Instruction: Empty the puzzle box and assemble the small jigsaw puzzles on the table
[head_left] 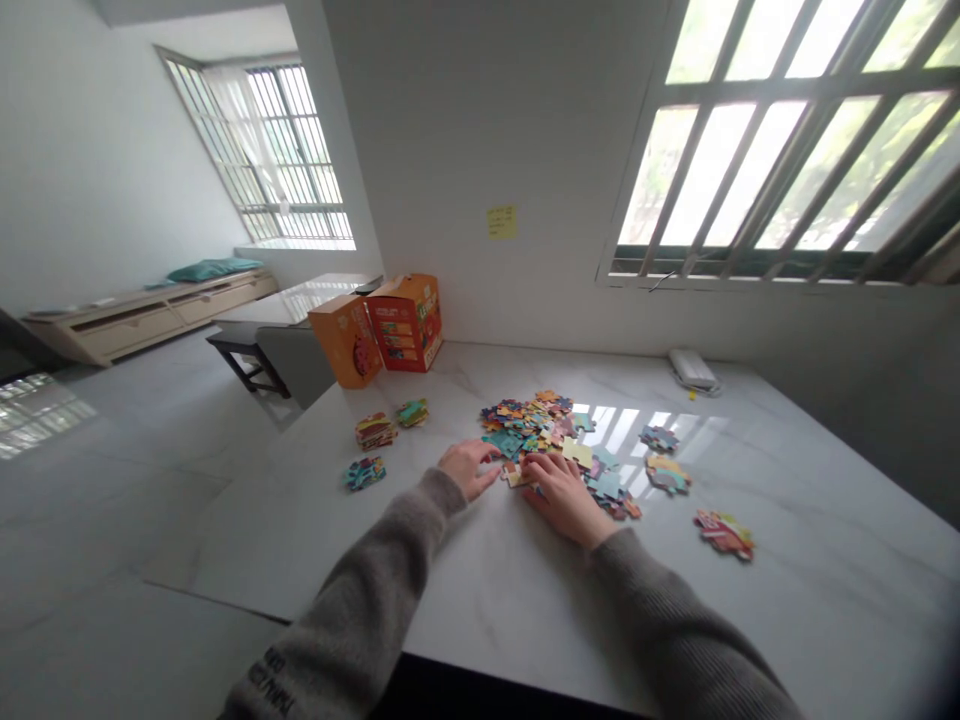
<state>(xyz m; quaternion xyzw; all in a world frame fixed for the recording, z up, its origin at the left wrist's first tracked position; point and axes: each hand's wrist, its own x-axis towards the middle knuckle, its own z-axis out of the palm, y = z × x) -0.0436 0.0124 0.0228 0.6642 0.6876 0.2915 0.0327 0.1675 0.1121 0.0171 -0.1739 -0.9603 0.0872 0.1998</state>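
Observation:
A heap of colourful jigsaw puzzle pieces lies on the white marbled table. At its near left edge rests my left hand, thumb and fingers apart with nothing between them. My right hand reaches over the near side of the heap. Its curled fingertips touch a pale puzzle piece that lies between the two hands. Part of the heap is hidden under the right hand, and I cannot make out whether its fingers grip the piece or only press on it.
Small stacks of puzzle pieces sit at left and right. An orange box stands open at the back left. Near the wall lies a white device with its cord. A yellow note sticks to the wall.

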